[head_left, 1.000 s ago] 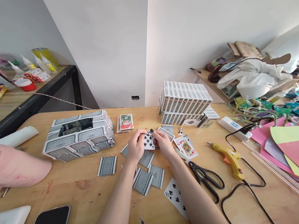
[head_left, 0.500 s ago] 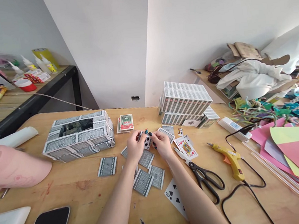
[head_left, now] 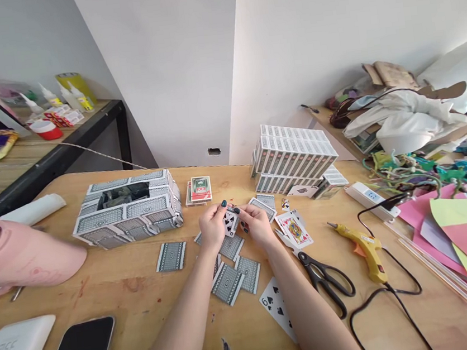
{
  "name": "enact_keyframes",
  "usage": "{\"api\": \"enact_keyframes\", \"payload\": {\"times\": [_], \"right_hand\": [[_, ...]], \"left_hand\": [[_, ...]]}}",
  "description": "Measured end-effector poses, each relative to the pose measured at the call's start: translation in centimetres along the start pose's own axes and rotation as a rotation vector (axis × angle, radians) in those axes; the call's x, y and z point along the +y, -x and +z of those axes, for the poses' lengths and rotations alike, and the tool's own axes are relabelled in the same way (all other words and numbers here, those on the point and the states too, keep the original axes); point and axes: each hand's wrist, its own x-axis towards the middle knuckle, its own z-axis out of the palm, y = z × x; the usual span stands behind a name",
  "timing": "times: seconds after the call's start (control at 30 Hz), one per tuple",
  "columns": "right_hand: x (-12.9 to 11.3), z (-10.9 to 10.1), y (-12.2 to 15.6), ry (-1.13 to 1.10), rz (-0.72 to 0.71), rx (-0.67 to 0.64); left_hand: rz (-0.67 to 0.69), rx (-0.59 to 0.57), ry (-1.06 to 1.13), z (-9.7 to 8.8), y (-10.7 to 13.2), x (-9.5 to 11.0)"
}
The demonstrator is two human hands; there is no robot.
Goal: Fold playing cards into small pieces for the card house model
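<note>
A: Left hand (head_left: pixel 213 228) and right hand (head_left: pixel 256 222), condition?
B: Both narrowed to a pinch; left gripping one spade playing card (head_left: pixel 231 225), pips showing, right fingers at its right edge.
A: Card, location?
B: Between the hands, above patterned-back playing cards (head_left: pixel 228 283) scattered on the desk (head_left: pixel 136 321).
A: Risks?
B: Crease, possible, from uneven pinching. Drop among the loose cards, possible, from a slack left grip. Black-handled scissors (head_left: pixel 307 261), beside right forearm: could be knocked by an outward sweep.
</note>
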Motion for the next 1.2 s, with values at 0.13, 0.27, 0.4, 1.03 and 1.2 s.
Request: {"api": "enact_keyframes", "payload": {"times": [0.13, 0.27, 0.4, 1.03, 1.2], "right_hand": [[-0.1, -0.1, 0.1, -0.101, 0.071, -0.007], [-0.6, 0.1, 0.4, 0.012, 0.093, -0.041], [-1.0, 0.5, 0.5, 0.102, 0.068, -0.051], [-0.7, 0.7, 0.6, 0.095, 0.101, -0.004], [-0.9, 0.5, 0.7, 0.090, 0.145, -0.003]], "left_hand": [[0.008, -0.036, -0.053, -0.1, -0.3, -0.3], [0.057, -0.092, -0.187, -0.7, -0.4, -0.4], [0.127, -0.165, -0.314, -1.2, -0.2, -0.4], [0.121, -0.274, -0.356, -0.9, -0.6, -0.5], [0.079, -0.289, -0.314, -1.0, -1.0, -0.6]]}}
